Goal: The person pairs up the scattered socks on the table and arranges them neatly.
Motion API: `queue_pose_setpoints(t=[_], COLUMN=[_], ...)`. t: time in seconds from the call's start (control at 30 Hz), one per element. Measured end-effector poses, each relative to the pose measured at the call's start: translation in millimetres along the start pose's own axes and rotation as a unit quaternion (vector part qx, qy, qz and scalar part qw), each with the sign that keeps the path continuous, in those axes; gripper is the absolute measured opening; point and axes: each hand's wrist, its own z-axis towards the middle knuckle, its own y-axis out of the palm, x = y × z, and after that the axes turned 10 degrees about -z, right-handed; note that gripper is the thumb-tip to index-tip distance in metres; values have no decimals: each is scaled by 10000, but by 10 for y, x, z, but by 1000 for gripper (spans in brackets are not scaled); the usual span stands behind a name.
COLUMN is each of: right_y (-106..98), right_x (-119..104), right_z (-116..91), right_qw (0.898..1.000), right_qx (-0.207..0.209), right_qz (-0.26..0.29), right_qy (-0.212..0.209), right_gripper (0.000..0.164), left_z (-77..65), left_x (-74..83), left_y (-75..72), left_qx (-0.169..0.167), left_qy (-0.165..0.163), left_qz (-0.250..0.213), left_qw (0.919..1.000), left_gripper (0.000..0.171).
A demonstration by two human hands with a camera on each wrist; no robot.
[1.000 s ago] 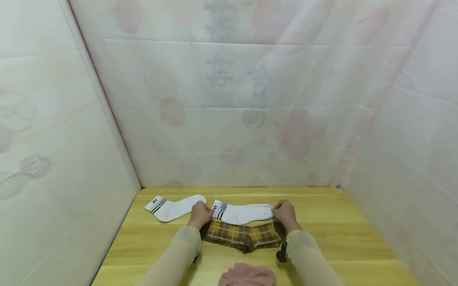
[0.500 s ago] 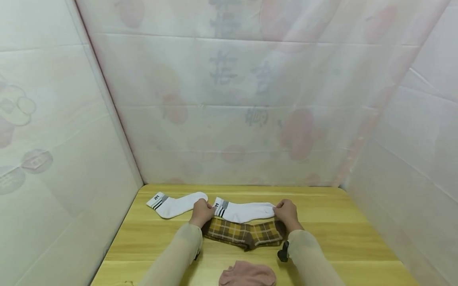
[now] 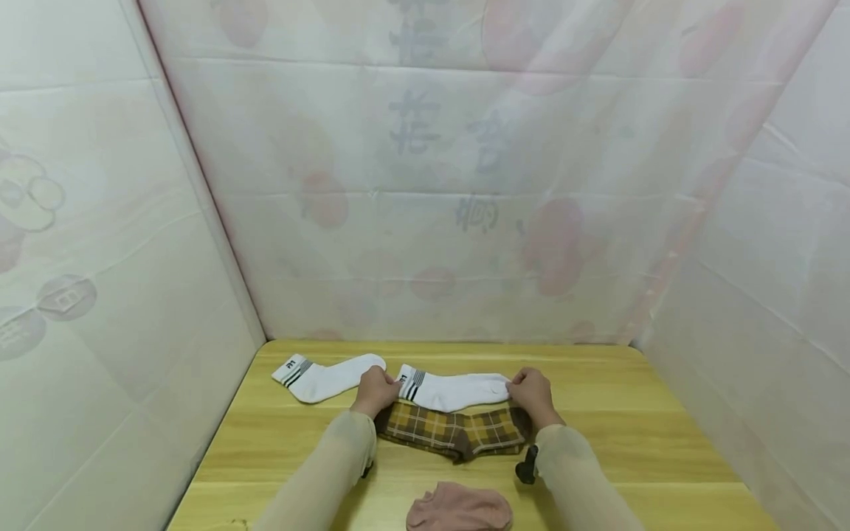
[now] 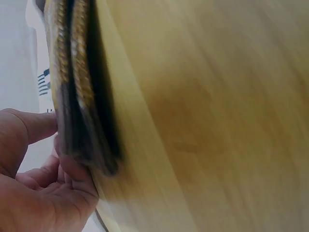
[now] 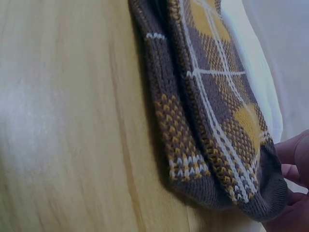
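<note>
A white sock (image 3: 458, 391) with black stripes at its cuff is stretched out sideways in the head view. My left hand (image 3: 375, 391) pinches its cuff end, while my right hand (image 3: 531, 394) pinches the toe end. Just in front of it lies a pair of brown and yellow plaid socks (image 3: 425, 425), stacked two deep in both wrist views. In the left wrist view my thumb and fingers bend beside the dark cuffs of the plaid socks (image 4: 82, 96). The right wrist view has my fingertips at their brown toes (image 5: 265, 193), with the white sock (image 5: 256, 63) behind.
A second white striped sock (image 3: 328, 377) lies flat at the back left of the wooden table (image 3: 631, 450). Close to the front edge is a folded pink sock (image 3: 460, 507). Pale patterned sheets (image 3: 425, 243) enclose the table at the back and both sides.
Both hands keep their hold on the white sock, and the socks stay where they were. Only the head view has shifted slightly.
</note>
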Motion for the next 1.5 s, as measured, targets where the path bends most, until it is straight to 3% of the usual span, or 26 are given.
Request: queue_pose_setpoints(t=[0.37, 0.63, 0.77, 0.9, 1.0, 1.23, 1.5], right_y=[-11, 22, -6, -19, -23, -26, 25], right_x=[-17, -14, -37, -51, -93, -158, -230], right_z=[-6, -12, -5, 2, -8, 32, 161], right_qw=[10000, 9977, 9952, 9957, 9954, 9925, 9943], right_qx=[11, -147, -207, -182, -207, -378, -377], right_qz=[-34, 578, 865, 840, 861, 1028, 942], right_qy=[-67, 336, 417, 337, 372, 538, 326], right_gripper=[18, 21, 22, 21, 23, 25, 24], left_z=[2, 1, 33, 53, 42, 55, 73], left_x=[27, 18, 52, 26, -9, -59, -95], left_y=[24, 18, -52, -116, -181, -343, -614], left_qx=[33, 45, 103, 75, 85, -63, 35], left_qy=[-57, -158, -262, -396, -244, 6, 126], left_qz=[7, -402, -553, -653, -611, -459, -218], left_qw=[10000, 9991, 9981, 9971, 9978, 9989, 9997], left_gripper=[21, 36, 40, 33, 29, 40, 22])
